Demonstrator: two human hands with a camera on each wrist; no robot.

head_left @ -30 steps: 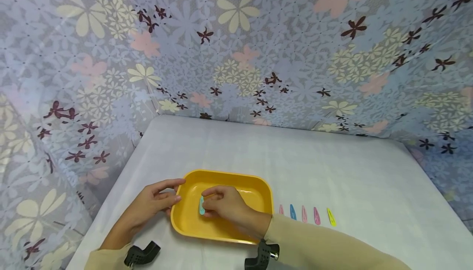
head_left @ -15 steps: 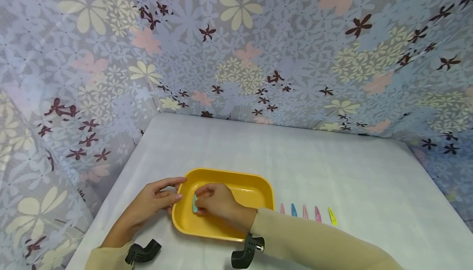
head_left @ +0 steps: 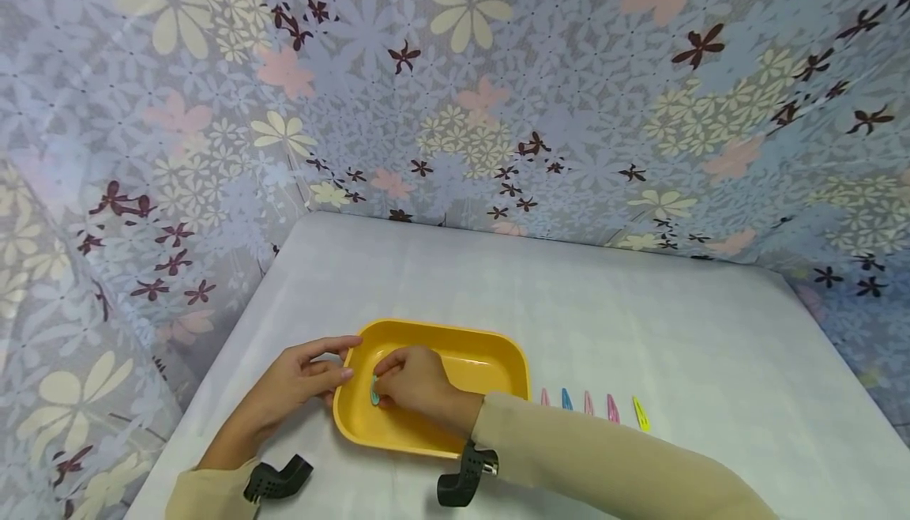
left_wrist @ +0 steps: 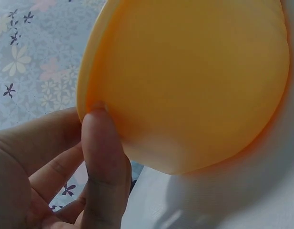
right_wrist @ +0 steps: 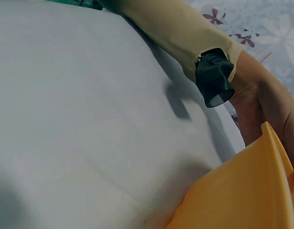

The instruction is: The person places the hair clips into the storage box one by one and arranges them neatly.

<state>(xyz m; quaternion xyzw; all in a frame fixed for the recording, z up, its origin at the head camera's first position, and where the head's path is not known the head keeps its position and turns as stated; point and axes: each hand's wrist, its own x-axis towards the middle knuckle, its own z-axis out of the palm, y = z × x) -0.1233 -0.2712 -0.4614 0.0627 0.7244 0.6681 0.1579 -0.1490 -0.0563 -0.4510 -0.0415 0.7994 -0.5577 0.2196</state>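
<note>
A yellow tray (head_left: pixel 472 374) sits near the table's front edge, left of centre. At its left end my left hand (head_left: pixel 302 382) holds the rim; in the left wrist view the thumb (left_wrist: pixel 101 148) presses the tray's outer wall, with the other fingers behind. Inside the tray, towards the left, my right hand (head_left: pixel 415 382) pinches a light turquoise snap hair clip (head_left: pixel 374 392), partly covered by the fingertips. The right wrist view shows the tray's wall (right_wrist: pixel 232 191) and the left hand (right_wrist: pixel 273 105) beyond it, but not the clip.
Right of the tray, several snap hair clips lie in a row, among them a blue one (head_left: pixel 566 399), a dark pink one (head_left: pixel 613 408) and a yellow one (head_left: pixel 641 412). The right sleeve (head_left: pixel 590 457) passes in front of the row. Floral fabric (head_left: pixel 469 109) hangs behind the white table (head_left: pixel 640 307).
My right hand has moved left inside the tray with the turquoise hair clip, mostly in the first half second. The left hand has stayed at the rim.
</note>
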